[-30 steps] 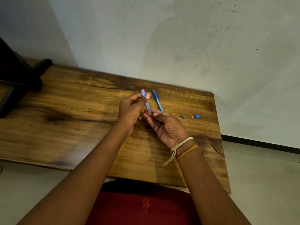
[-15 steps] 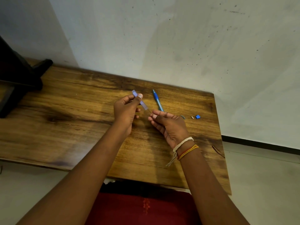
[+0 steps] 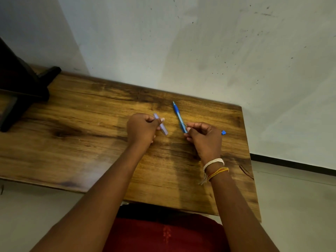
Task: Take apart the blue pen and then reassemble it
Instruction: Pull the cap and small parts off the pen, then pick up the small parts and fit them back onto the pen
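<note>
My left hand [image 3: 142,129] grips a pale translucent pen barrel [image 3: 162,126], which slants down to the right above the wooden table [image 3: 81,142]. The blue front part of the pen [image 3: 179,116] lies on the table with its tip pointing away from me. My right hand [image 3: 204,137] has its fingertips pinched together at the near end of that blue part. A thin dark piece [image 3: 184,125] sticks out from the pinch; it is too small to identify. A small blue piece [image 3: 223,132] lies just right of my right hand.
A dark object [image 3: 20,88] stands at the table's far left. A pale wall [image 3: 200,51] runs right behind the table. The table's right edge [image 3: 249,160] is close to my right wrist, with floor beyond it.
My hands have drawn apart. The left hand kept the barrel and lowered it. The right hand moved right to the near end of the blue pen part, now hiding two small pieces.
</note>
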